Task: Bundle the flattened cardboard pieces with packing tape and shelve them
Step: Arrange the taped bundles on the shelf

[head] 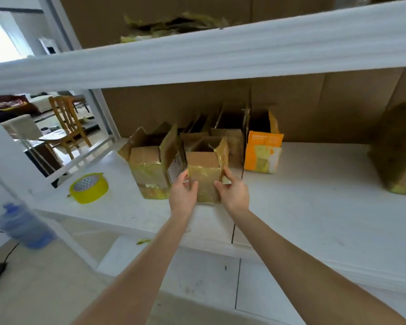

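Note:
A small brown cardboard box [205,174], wrapped in yellowish tape with its top flaps open, stands on the white shelf [314,184]. My left hand [183,193] grips its left side and my right hand [232,191] grips its right side. A larger open taped box [150,170] stands touching it on the left. More cardboard pieces [227,137] stand behind it. An orange and white box [263,153] is to the right. A roll of yellow packing tape [89,187] lies on the shelf at the left.
Another taped cardboard bundle [399,151] stands at the shelf's far right. The upper shelf board [197,57] hangs low overhead. A lower shelf [197,277] lies below my arms. A blurred blue bottle [24,226] is at the left; a wooden chair [68,123] stands beyond the rack.

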Demonstrator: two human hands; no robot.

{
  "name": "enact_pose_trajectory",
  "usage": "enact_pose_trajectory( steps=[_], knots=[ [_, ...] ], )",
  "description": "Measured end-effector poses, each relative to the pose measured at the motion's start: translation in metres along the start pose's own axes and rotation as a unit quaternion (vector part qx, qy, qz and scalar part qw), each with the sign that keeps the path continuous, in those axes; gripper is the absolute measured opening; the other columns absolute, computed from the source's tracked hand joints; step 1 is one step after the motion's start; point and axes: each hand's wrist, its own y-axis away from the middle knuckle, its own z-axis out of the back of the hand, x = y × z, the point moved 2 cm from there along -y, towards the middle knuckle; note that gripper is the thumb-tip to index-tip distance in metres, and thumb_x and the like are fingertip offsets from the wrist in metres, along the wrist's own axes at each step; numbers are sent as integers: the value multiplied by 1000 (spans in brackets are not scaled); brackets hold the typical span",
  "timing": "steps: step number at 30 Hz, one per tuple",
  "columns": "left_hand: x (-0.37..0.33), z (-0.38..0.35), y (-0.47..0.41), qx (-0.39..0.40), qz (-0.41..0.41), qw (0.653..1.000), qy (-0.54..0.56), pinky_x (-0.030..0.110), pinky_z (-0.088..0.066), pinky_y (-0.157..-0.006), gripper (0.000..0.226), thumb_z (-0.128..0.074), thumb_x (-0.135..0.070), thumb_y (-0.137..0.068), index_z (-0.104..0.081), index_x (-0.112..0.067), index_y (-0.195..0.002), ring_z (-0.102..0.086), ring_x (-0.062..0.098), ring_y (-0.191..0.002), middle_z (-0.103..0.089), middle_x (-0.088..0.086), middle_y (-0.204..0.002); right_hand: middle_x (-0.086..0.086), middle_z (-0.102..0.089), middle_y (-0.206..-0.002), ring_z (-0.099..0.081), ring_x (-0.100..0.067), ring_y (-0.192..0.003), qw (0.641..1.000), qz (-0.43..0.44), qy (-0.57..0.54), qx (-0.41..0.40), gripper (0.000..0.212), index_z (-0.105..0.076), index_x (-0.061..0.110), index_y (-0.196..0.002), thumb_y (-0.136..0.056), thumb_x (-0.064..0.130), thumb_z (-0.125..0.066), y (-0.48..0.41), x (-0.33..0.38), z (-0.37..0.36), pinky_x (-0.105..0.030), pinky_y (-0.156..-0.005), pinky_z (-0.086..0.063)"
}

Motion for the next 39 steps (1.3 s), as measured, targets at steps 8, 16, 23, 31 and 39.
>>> enact_pose_trajectory(
  steps=[8,16,23,31,39],
  knots=[
    [29,10,-33,42,38,998,12,41,-46,-99,45,-47,-11,-97,-40,-11,-141,-55,22,-115,-53,8,-132,-8,-60,-129,-60,-30,-109,998,-17,1,57,65,-31,29,-150,-92,6,-50,-25,4,-61,-42,-90,-54],
    [-24,-25,-3,21,-118,993,21,28,-42,-85,36,-58,-2,-84,-54,-11,-118,-47,12,-98,-50,2,-113,-6,-49,-141,-52,-24,-122,995,-64,53,-55,57,-42,20,-143,-87,10,-54,-35,-14,-1,-36,-98,-46],
    [-89,-127,13,201,-119,972,15,36,-44,-93,40,-58,-11,-88,-50,-10,-128,-52,27,-115,-49,11,-128,-6,-46,-137,-56,-23,-111,968,-97,105,-206,50,-45,21,-138,-90,14,-54,-29,-45,135,-33,-92,-47],
    [-180,-252,63,262,-158,952,25,28,-38,-93,68,-73,-37,-80,-43,-9,-135,-51,26,-118,-47,11,-131,-10,-38,-138,-48,-31,-122,932,-124,101,-324,54,-40,17,-140,-89,13,-59,-20,-96,303,-42,-101,-43],
    [-275,-373,104,318,-73,945,-8,38,-28,-110,119,-72,-64,-68,-6,-14,-153,-22,27,-144,-18,8,-158,-10,-25,-151,-43,-33,-129,940,-104,39,-324,79,-21,17,-150,-86,29,-65,-42,-140,438,-43,-97,-41]
  ],
)
